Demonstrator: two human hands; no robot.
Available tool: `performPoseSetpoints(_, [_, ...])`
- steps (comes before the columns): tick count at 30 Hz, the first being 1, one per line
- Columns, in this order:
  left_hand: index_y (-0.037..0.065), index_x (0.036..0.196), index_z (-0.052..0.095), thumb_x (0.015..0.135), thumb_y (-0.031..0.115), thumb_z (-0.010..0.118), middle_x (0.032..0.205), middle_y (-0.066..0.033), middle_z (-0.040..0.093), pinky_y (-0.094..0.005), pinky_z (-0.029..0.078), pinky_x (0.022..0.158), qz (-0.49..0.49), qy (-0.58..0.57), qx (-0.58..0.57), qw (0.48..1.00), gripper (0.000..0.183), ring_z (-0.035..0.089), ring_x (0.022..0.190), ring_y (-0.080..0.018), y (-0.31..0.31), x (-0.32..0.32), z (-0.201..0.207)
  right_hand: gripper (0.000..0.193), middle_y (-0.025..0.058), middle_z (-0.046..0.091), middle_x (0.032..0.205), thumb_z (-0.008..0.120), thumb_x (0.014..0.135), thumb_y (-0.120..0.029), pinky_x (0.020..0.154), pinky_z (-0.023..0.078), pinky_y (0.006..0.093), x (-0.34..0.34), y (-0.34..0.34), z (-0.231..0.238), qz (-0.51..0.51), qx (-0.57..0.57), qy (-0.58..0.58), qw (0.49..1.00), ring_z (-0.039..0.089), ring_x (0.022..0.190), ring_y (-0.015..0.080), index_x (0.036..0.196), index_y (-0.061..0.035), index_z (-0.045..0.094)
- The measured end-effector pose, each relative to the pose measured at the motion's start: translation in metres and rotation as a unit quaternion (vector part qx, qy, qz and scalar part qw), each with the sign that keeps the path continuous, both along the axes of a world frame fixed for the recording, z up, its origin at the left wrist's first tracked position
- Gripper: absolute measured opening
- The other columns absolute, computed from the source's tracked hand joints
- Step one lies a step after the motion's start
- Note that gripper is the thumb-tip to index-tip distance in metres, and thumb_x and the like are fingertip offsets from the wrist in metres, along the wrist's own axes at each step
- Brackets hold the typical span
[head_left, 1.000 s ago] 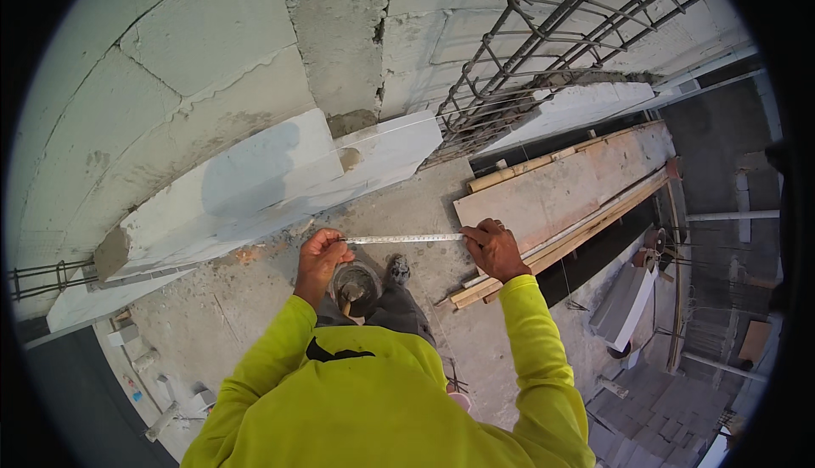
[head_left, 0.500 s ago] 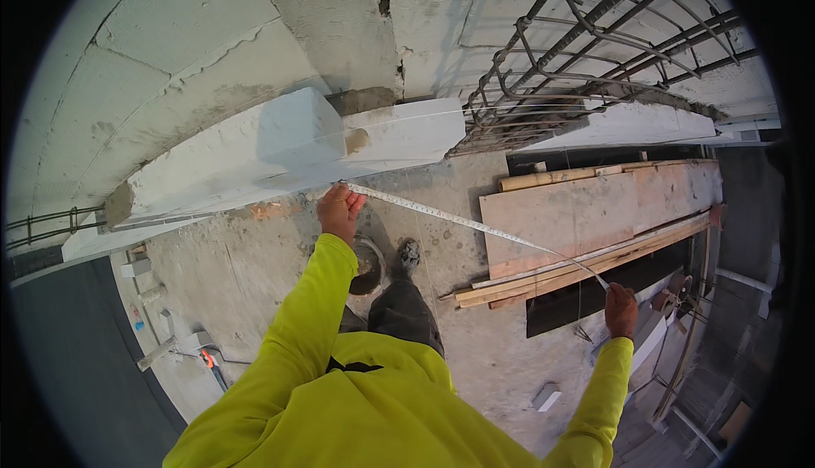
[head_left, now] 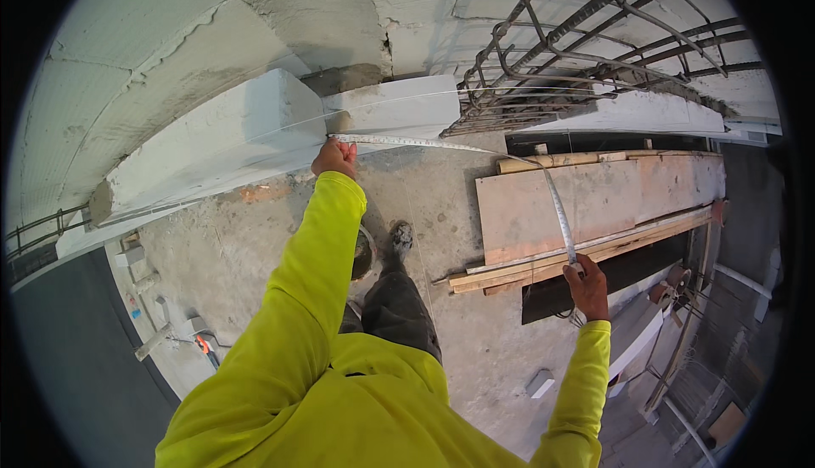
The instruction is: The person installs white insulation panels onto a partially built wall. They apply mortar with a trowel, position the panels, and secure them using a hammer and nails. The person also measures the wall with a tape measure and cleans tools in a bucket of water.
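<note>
A white tape measure blade point(head_left: 556, 201) runs between my hands, bowed in a loose curve. My left hand point(head_left: 335, 159) pinches its end close to the front face of the white blocks, near the joint between a large block point(head_left: 246, 124) and a shorter block point(head_left: 395, 113). Whether the tape's tip touches the block I cannot tell. Lower and to the right, my right hand point(head_left: 587, 288) is closed round the other end of the tape measure. Its case is mostly hidden by the fingers. The blade passes in front of the short block and over the boards.
A rebar cage point(head_left: 543, 69) juts out beside the short block. A thin string crosses the blocks. Plywood point(head_left: 560, 213) and timber strips point(head_left: 586, 256) lie beside dark openings in the floor. A bucket point(head_left: 363, 254) stands by my foot; a small grey block point(head_left: 540, 383) lies on the floor.
My left hand has moved up to the block face with the tape end. My right hand has come left and slightly up, and the straight tape now sags into a curve.
</note>
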State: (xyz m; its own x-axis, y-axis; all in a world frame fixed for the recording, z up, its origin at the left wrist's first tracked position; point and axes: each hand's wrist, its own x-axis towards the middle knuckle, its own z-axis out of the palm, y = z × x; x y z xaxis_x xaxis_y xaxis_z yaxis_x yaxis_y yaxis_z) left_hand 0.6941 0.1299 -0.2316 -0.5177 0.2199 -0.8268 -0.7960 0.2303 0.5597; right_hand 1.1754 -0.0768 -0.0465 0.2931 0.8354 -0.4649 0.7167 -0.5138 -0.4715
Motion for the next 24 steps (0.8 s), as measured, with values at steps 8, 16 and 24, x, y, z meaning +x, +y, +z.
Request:
performPoseSetpoints(8, [-0.004,0.095,0.059,0.092,0.006,0.062,0.085,-0.0097,0.062,-0.0311,0.060,0.067,0.013,0.029,0.021,0.999,0.011,0.062,0.072,-0.0169,0.007,0.006,-0.001,0.042,0.0247,0.068,0.090,0.069,0.088,-0.032,0.076,0.053,0.0403,-0.044,0.026,-0.020,0.037,0.013,0.033,0.999,0.067,0.082,0.0374,0.112,0.0029,0.064])
performPoseSetpoints(16, [-0.005,0.100,0.059,0.092,0.007,0.063,0.089,-0.0109,0.063,-0.0288,0.060,0.067,0.008,0.047,0.022,0.999,0.015,0.065,0.076,-0.0180,0.008,0.006,0.001,0.043,0.0276,0.069,0.094,0.067,0.087,-0.032,0.082,0.055,0.0495,-0.049,0.052,-0.046,0.141,-0.016,-0.061,0.988,0.067,0.089,0.0447,0.113,0.0027,0.065])
performPoseSetpoints(24, [-0.008,0.101,0.059,0.091,0.006,0.064,0.090,-0.0121,0.065,-0.0265,0.060,0.065,0.005,0.067,-0.002,0.998,0.018,0.066,0.074,-0.0175,0.010,0.009,0.006,0.045,0.0262,0.069,0.094,0.063,0.087,-0.034,0.082,0.055,0.0501,-0.050,0.059,-0.042,0.149,-0.045,-0.113,0.981,0.067,0.088,0.0448,0.116,-0.0001,0.065])
